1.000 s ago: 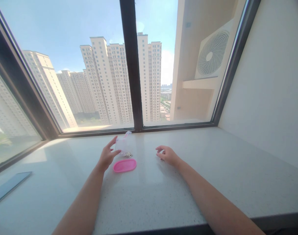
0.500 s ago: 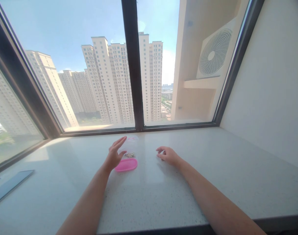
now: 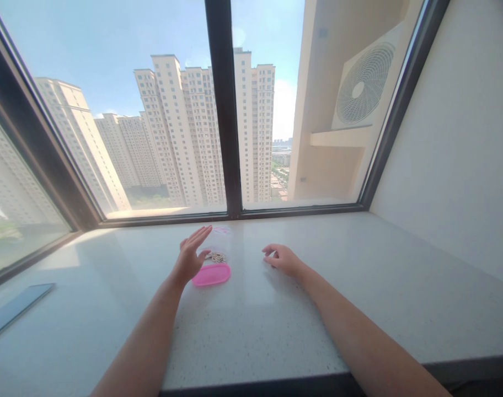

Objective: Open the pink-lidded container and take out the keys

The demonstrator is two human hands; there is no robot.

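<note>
My left hand point(image 3: 188, 259) is raised at the left side of a small pink tray point(image 3: 212, 274), its fingers stretched out and its thumb apart, holding nothing. Just beyond the tray lies a little pile of small metallic pieces point(image 3: 217, 257), too small to name; my thumb hides part of its left end. Behind the pile is a see-through plastic bag or sheet point(image 3: 222, 241) with pink marks near its top. My right hand point(image 3: 282, 260) rests on the counter to the right of these things, fingers loosely bent and apart, with nothing visible in them.
A pale speckled counter point(image 3: 251, 331) runs up to a dark-framed window point(image 3: 230, 138). A flat, thin device like a tablet point(image 3: 17, 309) lies at the far left. A white wall point(image 3: 454, 165) bounds the right side.
My left hand has shifted slightly left and its fingers have drawn closer together, showing more of the metallic pile. My right hand stays in place. The view has tilted slightly.
</note>
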